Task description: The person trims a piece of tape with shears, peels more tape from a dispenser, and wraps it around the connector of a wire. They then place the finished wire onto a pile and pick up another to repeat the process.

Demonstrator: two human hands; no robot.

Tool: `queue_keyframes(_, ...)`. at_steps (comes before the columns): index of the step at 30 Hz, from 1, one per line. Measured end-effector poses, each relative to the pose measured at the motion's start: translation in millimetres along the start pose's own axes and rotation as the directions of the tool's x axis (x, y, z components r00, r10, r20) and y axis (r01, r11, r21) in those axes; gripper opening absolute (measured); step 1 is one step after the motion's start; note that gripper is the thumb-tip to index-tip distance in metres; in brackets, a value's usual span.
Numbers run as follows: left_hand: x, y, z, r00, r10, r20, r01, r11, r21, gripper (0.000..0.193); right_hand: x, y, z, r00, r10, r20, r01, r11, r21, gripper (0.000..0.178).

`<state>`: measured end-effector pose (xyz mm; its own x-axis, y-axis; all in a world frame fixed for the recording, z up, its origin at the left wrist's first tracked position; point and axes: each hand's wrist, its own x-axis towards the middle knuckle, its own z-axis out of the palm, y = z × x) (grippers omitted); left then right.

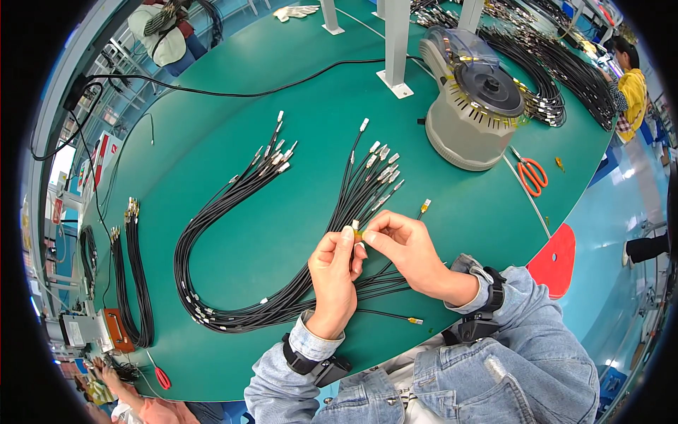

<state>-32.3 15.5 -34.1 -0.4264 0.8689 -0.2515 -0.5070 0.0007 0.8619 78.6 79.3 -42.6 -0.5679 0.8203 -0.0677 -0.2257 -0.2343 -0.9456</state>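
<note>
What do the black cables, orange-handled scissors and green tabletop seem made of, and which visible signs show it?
Black cables: probably rubber or plastic jackets, softly shiny along smooth bends.
Scissors: handles likely plastic, smooth, uniformly orange; blades probably metal, grey.
Tabletop: perhaps rubber or vinyl sheet, satin, evenly green with faint glare.

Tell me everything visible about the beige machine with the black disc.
This machine resembles a tape dispenser: rounded, plastic-looking beige body, black disc with a raised knob, yellow pieces around the disc's edge, translucent cover behind. It stands upright on the green tabletop, right of a grey post. The left hand and right hand are away from it.
</note>
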Motion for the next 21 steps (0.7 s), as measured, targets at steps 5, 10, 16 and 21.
queue_keyframes(5, 0.2, 0.4, -2.0, 1.000, -0.014, 0.017, 0.014, 1.000, -0.005, 0.020, -0.1, 1.3, -0.1, 1.000, -0.029, -0.009, 0.029, 1.000, 0.003, 0.011)
queue_keyframes(10, 0.1, 0.9, -4.7, 0.998, -0.025, 0.064, 0.026, 0.999, -0.020, 0.020, 1.4, 3.9, -1.0, 1.000, -0.011, 0.000, 0.011, 1.000, -0.001, 0.012)
queue_keyframes(16, -2.1, 3.8, -0.7, 0.996, -0.020, 0.090, 0.013, 0.997, 0.074, 0.013, 1.0, -2.5, -2.6, 0.996, 0.088, 0.033, -0.090, 0.994, 0.069, 0.011)
queue_keyframes(21, -3.5, -1.2, -1.2, 0.994, 0.089, 0.068, -0.097, 0.988, 0.120, 0.007, 2.7, 0.0, -6.1, 0.995, 0.094, 0.037, -0.097, 0.990, 0.105, 0.014)
